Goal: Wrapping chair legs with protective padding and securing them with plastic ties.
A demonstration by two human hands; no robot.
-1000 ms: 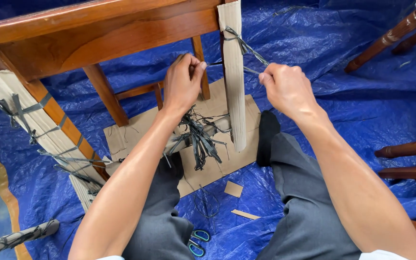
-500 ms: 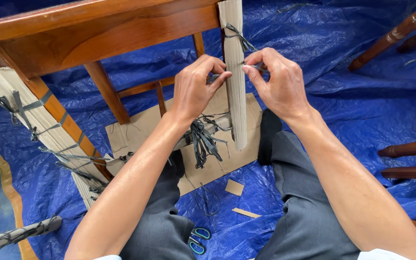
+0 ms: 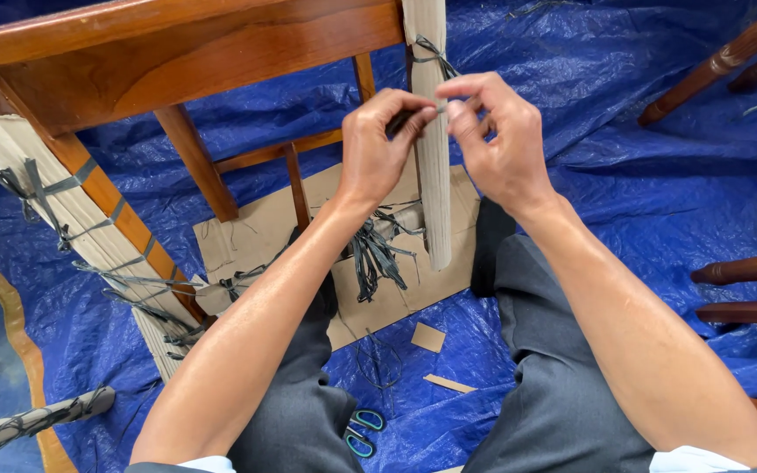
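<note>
1. At the bottom centre of the frame, a small pair of scissors with teal plastic handles [image 3: 362, 432] lies on the crumpled blue plastic tarp [image 3: 624, 175] between the person's grey-trousered knees.
2. Just above, a flat sheet of brown cardboard [image 3: 396, 302] carries a loose bundle of cut dark strap ends [image 3: 374, 254].
3. At upper centre, the left hand [image 3: 378, 144] and right hand [image 3: 497, 140] are closed in fingertip pinches on a thin dark plastic strap [image 3: 427, 109] at the cardboard-wrapped wooden leg [image 3: 434, 184].
4. The strap looks light, limp and somewhat slippery; a tight pinch near its knot seems the best hold.
5. At far upper left, the brown wooden furniture frame [image 3: 177, 44] has a second cardboard-wrapped, strapped leg [image 3: 63, 210].
</note>
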